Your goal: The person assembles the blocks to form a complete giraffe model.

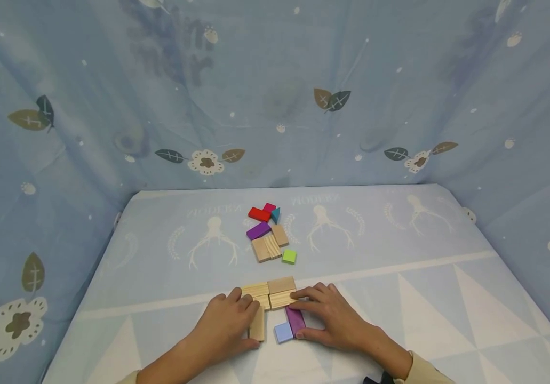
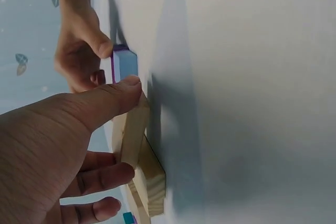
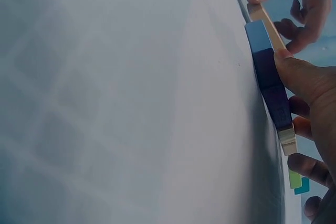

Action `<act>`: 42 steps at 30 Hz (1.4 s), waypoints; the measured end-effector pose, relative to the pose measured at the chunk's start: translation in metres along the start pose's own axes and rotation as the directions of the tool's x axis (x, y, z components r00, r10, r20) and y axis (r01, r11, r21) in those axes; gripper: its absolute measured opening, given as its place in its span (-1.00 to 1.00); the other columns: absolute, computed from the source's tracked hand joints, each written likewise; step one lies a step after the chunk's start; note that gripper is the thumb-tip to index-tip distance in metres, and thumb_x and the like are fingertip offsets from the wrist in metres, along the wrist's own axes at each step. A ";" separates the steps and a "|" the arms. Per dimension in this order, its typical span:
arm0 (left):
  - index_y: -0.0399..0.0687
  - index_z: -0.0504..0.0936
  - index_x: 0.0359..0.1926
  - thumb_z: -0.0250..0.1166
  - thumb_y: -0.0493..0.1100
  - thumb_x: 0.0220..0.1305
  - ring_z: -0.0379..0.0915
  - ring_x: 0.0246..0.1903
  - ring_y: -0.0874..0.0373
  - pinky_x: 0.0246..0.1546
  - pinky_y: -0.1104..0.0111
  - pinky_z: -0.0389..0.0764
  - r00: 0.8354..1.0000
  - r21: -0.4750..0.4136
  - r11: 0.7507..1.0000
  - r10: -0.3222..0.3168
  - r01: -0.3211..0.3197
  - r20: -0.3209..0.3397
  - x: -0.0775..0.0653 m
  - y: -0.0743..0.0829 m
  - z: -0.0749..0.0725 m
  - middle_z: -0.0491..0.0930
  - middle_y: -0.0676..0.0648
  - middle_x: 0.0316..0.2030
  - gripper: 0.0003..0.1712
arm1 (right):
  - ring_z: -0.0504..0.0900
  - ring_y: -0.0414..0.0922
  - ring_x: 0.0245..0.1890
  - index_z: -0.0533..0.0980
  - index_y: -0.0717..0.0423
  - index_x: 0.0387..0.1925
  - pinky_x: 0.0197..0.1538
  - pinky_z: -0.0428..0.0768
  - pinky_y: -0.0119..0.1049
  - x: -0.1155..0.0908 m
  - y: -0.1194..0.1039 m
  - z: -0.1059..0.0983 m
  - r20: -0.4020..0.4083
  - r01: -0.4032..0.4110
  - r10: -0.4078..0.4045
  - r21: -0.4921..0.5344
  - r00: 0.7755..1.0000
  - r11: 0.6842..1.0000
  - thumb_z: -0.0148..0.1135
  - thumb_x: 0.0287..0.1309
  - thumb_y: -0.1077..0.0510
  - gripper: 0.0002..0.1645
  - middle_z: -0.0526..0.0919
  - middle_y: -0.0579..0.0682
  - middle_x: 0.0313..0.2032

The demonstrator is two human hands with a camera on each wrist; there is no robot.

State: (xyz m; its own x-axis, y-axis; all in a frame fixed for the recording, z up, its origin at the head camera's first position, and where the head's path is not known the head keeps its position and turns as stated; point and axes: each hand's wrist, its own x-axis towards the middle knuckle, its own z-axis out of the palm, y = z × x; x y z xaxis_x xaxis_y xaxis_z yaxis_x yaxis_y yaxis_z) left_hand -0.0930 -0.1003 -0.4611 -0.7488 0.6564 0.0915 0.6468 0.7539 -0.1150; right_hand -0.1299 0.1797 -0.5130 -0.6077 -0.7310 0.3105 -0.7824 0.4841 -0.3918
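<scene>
Between the thumb and fingers of my left hand [image 1: 226,326] is an upright-pointing plain wooden block [image 1: 257,325], lying flat on the cloth; its near end meets the thumb in the left wrist view. My right hand [image 1: 332,320] holds a purple block [image 1: 295,321] lengthwise, thumb at the near end and index finger by the far end. A light blue block [image 1: 283,333] lies against the purple one's left side. Beyond both hands, several wooden blocks [image 1: 281,285] lie side by side in two rows, partly hidden by the left fingers.
Farther back is a loose group: a red block [image 1: 259,214], a magenta block [image 1: 269,207], a teal triangle [image 1: 276,215], another purple block [image 1: 258,230], wooden pieces [image 1: 261,249] and a green block [image 1: 289,257]. Patterned blue cloth [image 1: 275,106] hangs around the table. A dark object [image 1: 379,379] shows at the bottom edge.
</scene>
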 end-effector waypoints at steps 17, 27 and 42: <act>-0.04 0.59 -0.37 0.37 0.54 -0.16 0.36 -0.39 0.11 -0.59 0.36 0.25 1.000 0.098 0.995 0.017 -0.016 -0.001 -0.005 0.011 0.001 0.52 0.04 -0.43 -0.25 | 0.37 -0.28 0.10 0.59 -0.19 0.14 -0.09 0.31 -0.23 -0.001 0.000 0.002 -0.015 -0.008 0.008 0.017 1.000 1.000 0.38 0.10 -0.28 -0.41 0.47 -0.27 0.18; -0.05 0.64 -0.34 0.38 0.52 -0.11 0.38 -0.37 0.10 -0.57 0.35 0.26 1.000 0.130 0.991 0.015 -0.015 -0.001 -0.006 0.014 0.000 0.53 0.04 -0.43 -0.27 | 0.36 -0.30 0.10 0.59 -0.21 0.14 -0.09 0.29 -0.25 -0.001 0.000 0.001 -0.009 -0.015 0.015 0.017 1.000 1.000 0.36 0.11 -0.30 -0.41 0.46 -0.29 0.19; 0.00 0.65 -0.23 0.36 0.36 0.09 0.43 -0.36 0.08 -0.52 0.28 0.51 0.997 0.071 0.995 -0.076 0.075 0.010 0.027 -0.003 -0.020 0.57 0.00 -0.39 -0.45 | 0.38 -0.29 0.09 0.59 -0.21 0.14 -0.09 0.29 -0.25 -0.001 0.001 0.001 -0.007 -0.012 0.013 0.035 1.000 0.999 0.37 0.11 -0.29 -0.41 0.46 -0.28 0.19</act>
State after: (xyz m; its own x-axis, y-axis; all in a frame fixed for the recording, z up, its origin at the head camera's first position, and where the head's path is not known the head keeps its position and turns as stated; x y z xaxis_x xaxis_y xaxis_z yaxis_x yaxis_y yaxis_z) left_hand -0.1120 -0.0840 -0.4386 -0.7974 0.5967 0.0897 0.5767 0.7974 -0.1775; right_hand -0.1295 0.1807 -0.5141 -0.6183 -0.7217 0.3112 -0.7696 0.4759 -0.4257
